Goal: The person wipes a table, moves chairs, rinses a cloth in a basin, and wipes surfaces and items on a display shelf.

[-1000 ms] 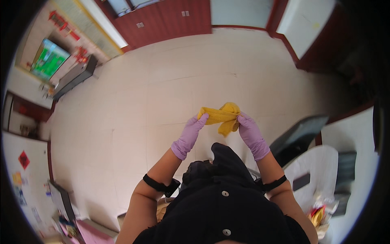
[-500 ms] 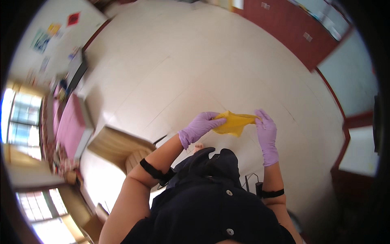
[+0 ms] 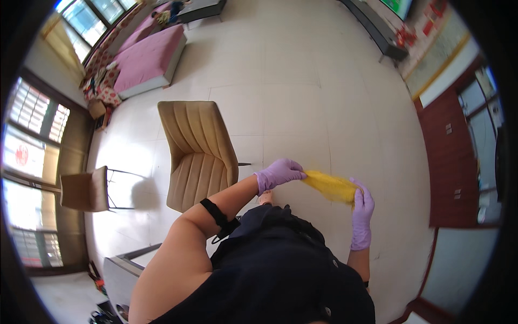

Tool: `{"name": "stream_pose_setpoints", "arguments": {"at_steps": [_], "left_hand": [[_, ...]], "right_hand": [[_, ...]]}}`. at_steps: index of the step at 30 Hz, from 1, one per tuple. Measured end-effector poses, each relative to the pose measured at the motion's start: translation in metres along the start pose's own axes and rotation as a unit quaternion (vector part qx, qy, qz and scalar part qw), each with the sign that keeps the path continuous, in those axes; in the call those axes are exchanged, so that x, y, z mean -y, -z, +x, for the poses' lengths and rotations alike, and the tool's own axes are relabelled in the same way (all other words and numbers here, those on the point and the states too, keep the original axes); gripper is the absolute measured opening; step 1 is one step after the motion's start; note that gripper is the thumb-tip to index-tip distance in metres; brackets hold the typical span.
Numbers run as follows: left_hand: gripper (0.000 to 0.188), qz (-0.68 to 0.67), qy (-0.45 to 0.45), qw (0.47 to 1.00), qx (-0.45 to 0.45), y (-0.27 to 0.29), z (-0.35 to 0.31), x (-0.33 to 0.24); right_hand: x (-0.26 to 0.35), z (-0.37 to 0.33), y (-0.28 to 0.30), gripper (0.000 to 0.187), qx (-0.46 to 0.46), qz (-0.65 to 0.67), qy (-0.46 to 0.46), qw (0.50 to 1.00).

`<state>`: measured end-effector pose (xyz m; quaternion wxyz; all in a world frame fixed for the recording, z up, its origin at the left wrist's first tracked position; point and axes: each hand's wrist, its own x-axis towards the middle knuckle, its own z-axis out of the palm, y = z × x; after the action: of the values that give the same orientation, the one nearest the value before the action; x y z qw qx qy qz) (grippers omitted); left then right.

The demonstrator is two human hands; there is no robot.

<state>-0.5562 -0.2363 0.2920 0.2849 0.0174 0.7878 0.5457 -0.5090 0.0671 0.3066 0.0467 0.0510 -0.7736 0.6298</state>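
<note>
A thin yellow cloth (image 3: 330, 186) is stretched in the air between my two hands, in front of my body and above the tiled floor. Wearing a light purple glove, my left hand (image 3: 282, 174) pinches the cloth's left end. My right hand (image 3: 362, 208), gloved the same way, grips the other end between thumb and fingers. The cloth hangs slack along its lower edge and looks slightly blurred.
Close by on the left stands a brown padded chair (image 3: 197, 156), with a second chair (image 3: 86, 189) beyond it near the windows. A pink sofa (image 3: 148, 59) lies far left. Dark red cabinets (image 3: 448, 162) line the right side; a low grey TV stand (image 3: 375, 29) is at the back.
My view has swung to the left, bringing the brown chair fully into sight. Both hands still hold the cloth, which is now drawn out longer and tilts down toward the right.
</note>
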Motion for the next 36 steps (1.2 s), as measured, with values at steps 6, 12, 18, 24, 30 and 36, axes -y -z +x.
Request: {"name": "stream_pose_setpoints", "arguments": {"at_steps": [6,12,18,24,30,36], "left_hand": [[0.042,-0.044,-0.014,0.994,-0.100,0.104,0.001,0.069],[0.045,-0.222,0.087,0.936,-0.260,0.146,-0.066,0.152],[0.034,-0.425,0.137,0.808,-0.384,0.118,-0.133,0.215],[0.033,-0.509,0.201,0.604,-0.579,0.060,-0.160,0.211],[0.032,-0.594,0.233,0.370,-0.675,-0.023,-0.148,0.159],[0.029,-0.738,0.224,0.160,-0.616,-0.095,-0.088,0.137]], "right_hand": [[0.002,0.095,-0.087,0.035,0.071,0.032,-0.054,0.995],[0.021,0.179,-0.241,0.040,0.263,-0.015,-0.036,0.964],[0.019,0.289,-0.423,0.053,0.473,-0.139,0.098,0.865],[-0.016,0.367,-0.650,0.072,0.675,-0.165,0.044,0.717],[-0.044,0.334,-0.764,0.061,0.826,-0.212,0.014,0.522],[-0.013,0.302,-0.750,0.049,0.851,-0.185,0.012,0.491]]}}
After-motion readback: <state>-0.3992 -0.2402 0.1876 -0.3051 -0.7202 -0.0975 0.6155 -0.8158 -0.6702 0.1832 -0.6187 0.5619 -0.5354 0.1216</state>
